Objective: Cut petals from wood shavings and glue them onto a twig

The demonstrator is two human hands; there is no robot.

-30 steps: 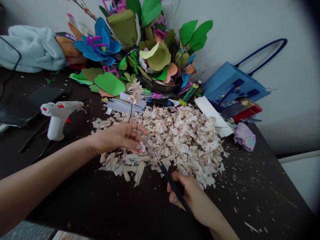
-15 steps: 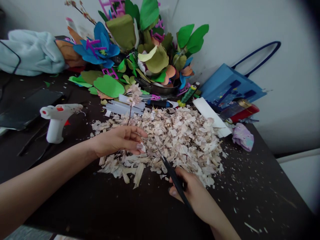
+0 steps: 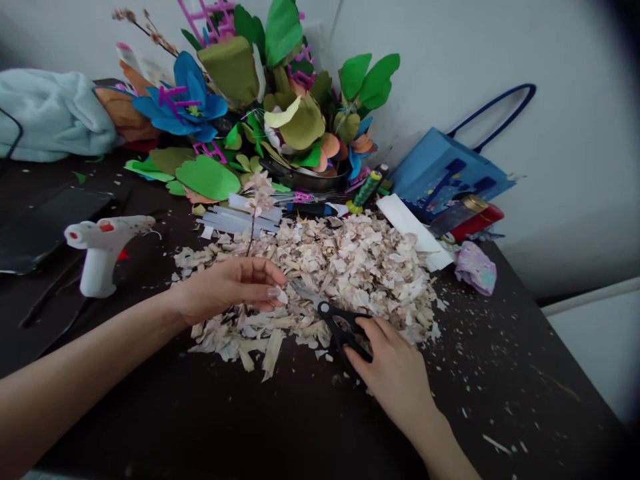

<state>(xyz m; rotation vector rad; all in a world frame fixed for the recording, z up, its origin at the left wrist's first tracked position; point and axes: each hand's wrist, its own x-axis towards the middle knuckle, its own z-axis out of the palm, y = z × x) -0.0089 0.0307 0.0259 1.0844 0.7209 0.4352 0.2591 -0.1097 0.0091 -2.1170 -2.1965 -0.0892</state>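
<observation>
My left hand [image 3: 227, 290] lies at the near left edge of a heap of pale paper scraps [image 3: 360, 267]. Its fingers are closed on a thin stem topped by a small pale flower [image 3: 259, 190], and a little pale piece is pinched at the fingertips. My right hand [image 3: 397, 377] rests palm down at the heap's near edge. Its thumb and fingers hold the black handles of a pair of scissors [image 3: 340, 323]. The scissors lie flat on the scraps, blades pointing up-left toward my left hand.
A white glue gun [image 3: 100, 250] stands at the left on the dark table [image 3: 280, 427]. Clear glue sticks [image 3: 235, 217], a green thread spool [image 3: 367, 190] and a bunch of paper flowers [image 3: 260, 100] lie behind the heap. A blue bag [image 3: 445, 173] leans on the wall.
My right hand has swung the scissors from upright down flat onto the scraps and moved slightly right. My left hand has barely shifted, still holding the stem.
</observation>
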